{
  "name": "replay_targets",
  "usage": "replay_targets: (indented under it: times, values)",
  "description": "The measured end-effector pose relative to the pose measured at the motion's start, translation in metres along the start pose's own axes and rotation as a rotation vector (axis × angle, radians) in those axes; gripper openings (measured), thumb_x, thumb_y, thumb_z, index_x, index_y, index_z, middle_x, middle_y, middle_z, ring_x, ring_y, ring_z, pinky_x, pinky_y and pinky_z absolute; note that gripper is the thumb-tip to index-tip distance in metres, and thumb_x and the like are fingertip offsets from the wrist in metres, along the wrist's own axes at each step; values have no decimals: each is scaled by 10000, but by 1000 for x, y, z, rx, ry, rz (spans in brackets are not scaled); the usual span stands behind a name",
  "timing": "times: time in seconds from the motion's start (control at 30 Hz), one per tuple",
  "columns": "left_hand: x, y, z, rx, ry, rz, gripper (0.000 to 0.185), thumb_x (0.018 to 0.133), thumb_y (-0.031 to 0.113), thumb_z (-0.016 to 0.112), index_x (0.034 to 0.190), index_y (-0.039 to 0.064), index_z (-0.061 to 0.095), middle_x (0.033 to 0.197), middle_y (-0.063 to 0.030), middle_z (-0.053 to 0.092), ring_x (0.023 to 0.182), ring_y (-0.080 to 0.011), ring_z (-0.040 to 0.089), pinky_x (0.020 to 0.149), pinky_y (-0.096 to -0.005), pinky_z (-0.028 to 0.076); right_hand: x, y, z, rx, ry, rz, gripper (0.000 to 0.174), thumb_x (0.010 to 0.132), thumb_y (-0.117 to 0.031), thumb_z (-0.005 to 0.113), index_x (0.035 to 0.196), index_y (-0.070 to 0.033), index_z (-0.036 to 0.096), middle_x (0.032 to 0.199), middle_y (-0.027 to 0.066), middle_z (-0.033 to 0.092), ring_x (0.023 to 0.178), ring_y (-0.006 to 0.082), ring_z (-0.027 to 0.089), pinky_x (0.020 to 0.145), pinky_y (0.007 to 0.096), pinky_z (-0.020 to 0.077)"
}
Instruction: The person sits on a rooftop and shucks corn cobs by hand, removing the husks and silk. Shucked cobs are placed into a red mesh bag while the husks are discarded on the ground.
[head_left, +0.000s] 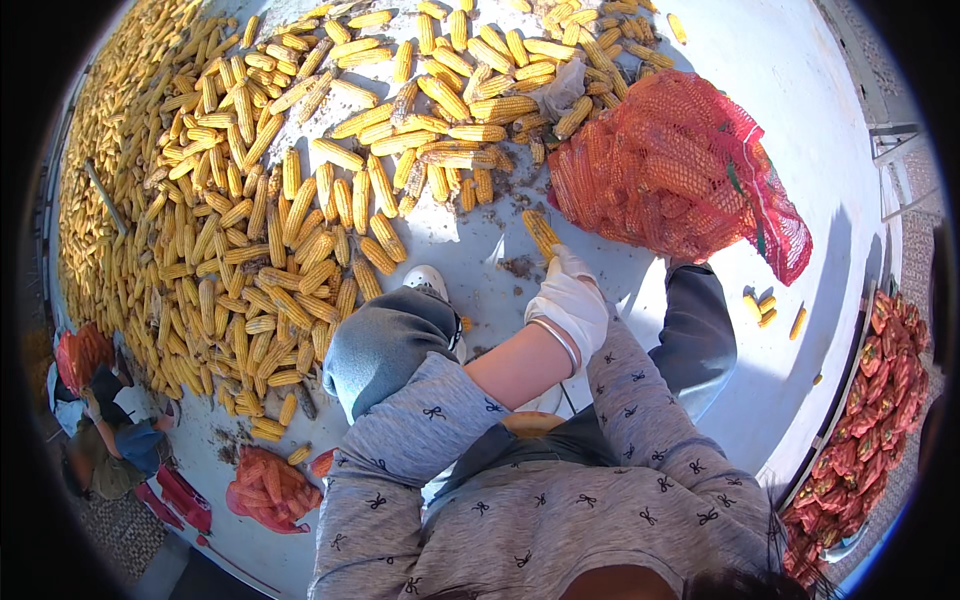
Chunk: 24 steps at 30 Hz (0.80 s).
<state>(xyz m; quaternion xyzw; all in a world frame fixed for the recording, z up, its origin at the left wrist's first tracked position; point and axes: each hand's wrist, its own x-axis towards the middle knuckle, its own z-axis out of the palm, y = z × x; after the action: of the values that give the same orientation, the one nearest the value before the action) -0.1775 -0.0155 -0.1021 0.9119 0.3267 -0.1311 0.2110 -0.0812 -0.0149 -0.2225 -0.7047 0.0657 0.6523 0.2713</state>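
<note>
My right hand (571, 262), in a white glove, holds a yellow corn cob (540, 234) by its near end. The cob points up and to the left. My left hand (564, 309), gloved as well, with a bangle on its wrist, lies across my right wrist. Its fingers are mostly hidden, so I cannot tell how firmly it grips there. Just beyond my hands and to the right, a red mesh sack (667, 169) full of cobs lies on its side. Loose husked cobs (450, 97) are spread in front of me.
A deep heap of corn cobs (225, 247) covers the left side. At lower left, another person (112, 427) sits near a smaller mesh bag of cobs (271, 491). Several filled red sacks (862, 427) line the right edge. Stray cobs (798, 323) lie on the pale floor (787, 97).
</note>
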Motion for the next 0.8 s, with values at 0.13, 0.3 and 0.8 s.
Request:
replay_targets:
  times: [0.13,0.3,0.8]
  values:
    - [-14,-21,-63,22,-220,112,281,894,222,536,1054,67,707,986,-114,705,964,-330,675,904,-504,462,16,14,-50,366,-261,-91,365,915,-429,524,1006,-90,621,733,27,564,518,122,448,543,322,429]
    - [-13,-66,-65,-336,-30,-274,428,953,339,453,1230,55,614,1170,-201,641,1035,-342,641,879,-411,511,-94,14,-49,316,-343,-394,399,887,-402,559,1125,-82,575,822,13,548,520,81,351,548,268,376]
    - [-23,-39,-15,-2151,93,-178,257,873,27,671,1118,40,594,1057,-99,667,974,-260,656,855,-423,551,-148,59,-57,-364,-34,-1116,521,838,-172,726,1282,-10,506,1026,66,636,854,98,616,677,255,499]
